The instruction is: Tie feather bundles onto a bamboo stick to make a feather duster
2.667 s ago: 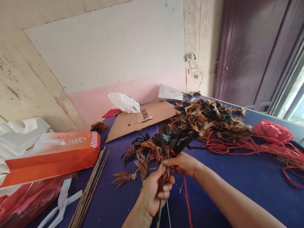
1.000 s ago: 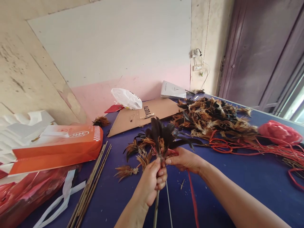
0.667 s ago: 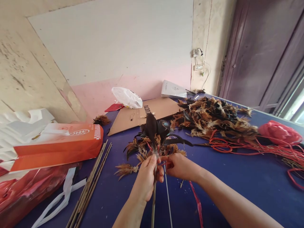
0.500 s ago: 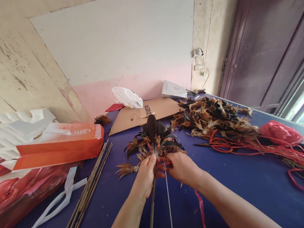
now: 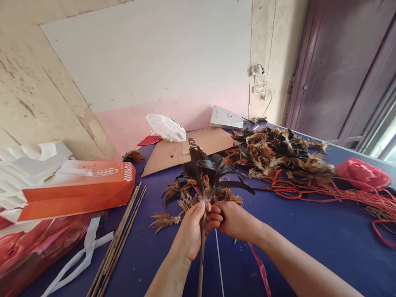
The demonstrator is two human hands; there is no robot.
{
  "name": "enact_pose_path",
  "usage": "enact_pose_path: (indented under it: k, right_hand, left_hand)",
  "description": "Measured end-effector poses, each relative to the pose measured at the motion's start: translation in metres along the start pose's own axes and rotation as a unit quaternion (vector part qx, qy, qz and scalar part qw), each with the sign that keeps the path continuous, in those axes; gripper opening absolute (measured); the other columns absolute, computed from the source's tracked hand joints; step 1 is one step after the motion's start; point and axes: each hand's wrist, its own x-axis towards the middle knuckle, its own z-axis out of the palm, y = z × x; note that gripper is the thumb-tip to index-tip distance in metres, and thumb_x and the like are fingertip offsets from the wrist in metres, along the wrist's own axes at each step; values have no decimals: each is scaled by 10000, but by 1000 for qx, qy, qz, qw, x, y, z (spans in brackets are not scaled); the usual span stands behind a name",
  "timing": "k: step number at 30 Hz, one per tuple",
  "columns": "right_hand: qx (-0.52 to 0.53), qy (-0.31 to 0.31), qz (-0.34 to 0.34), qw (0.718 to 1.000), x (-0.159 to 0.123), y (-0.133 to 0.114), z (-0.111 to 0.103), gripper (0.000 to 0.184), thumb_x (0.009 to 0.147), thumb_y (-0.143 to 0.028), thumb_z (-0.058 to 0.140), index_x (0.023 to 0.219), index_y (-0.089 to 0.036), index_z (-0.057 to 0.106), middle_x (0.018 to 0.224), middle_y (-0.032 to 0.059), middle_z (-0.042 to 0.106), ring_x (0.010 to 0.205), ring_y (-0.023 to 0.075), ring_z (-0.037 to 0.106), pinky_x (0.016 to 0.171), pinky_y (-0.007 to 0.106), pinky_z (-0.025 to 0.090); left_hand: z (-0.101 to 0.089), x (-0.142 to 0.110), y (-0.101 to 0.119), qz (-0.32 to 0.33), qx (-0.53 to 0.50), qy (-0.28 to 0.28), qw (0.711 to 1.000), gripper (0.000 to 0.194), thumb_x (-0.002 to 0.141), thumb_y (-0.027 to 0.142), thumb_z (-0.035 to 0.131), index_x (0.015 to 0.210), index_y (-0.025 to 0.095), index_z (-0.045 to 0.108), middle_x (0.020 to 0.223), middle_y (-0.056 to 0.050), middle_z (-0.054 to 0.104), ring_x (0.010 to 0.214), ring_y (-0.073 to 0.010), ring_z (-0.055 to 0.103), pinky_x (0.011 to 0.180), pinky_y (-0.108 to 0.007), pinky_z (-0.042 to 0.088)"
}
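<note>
Head view: left hand (image 5: 194, 225) grips a slim, woody stick (image 5: 201, 260); right hand (image 5: 235, 218), curled, apparently pinches glossy pink ribbon (image 5: 259, 266).

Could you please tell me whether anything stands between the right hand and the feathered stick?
Yes: the left hand, wrapped around the stick just below the feathers, has its curled fingers between the stick and the right hand.

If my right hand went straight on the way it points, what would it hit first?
The right hand would first meet the left hand, at its curled fingers beside the stick. They look about touching, though depth is unclear.
</note>
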Motion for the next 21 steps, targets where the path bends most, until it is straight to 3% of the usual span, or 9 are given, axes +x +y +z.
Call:
enact_pose_path:
  k: [3,5,11,16,21]
  right_hand:
    - [73,9,-45,996,3,3,3,66,627,-158,501,622,-163,436,572,-50,450,525,62,354,477,168,282]
    - [78,11,-23,997,4,5,2,95,616,-171,512,583,-159,423,534,-57,407,508,59,329,448,166,259]
    - [59,37,-38,997,0,3,-5,32,613,-122,481,599,-151,480,607,-15,547,549,80,441,484,173,296]
    - [11,59,-37,997,-3,-3,-4,37,622,-131,469,628,-149,500,591,-4,549,527,86,438,475,190,281]
    - [88,13,-19,996,-3,1,-8,100,637,-182,512,720,-155,561,593,-24,538,523,86,441,453,176,299]
  left_hand:
    - [0,2,-1,-5,-3,22,1000,199,811,241,519,673,107,570,672,-68,650,517,-90,596,485,-157,501]
    - [-2,4,-1,-2,2,47,999,195,812,229,515,668,109,571,650,-64,648,532,-104,606,490,-168,505]
    - [-3,4,-4,27,44,69,996,176,780,259,568,667,123,570,678,-61,662,627,-151,637,555,-223,526]
    - [-4,5,-6,34,53,75,995,174,784,249,562,673,118,581,696,-80,670,687,-170,646,605,-239,530]
    - [-7,6,1,36,51,104,993,176,796,222,545,669,109,593,700,-86,671,655,-162,646,618,-246,538]
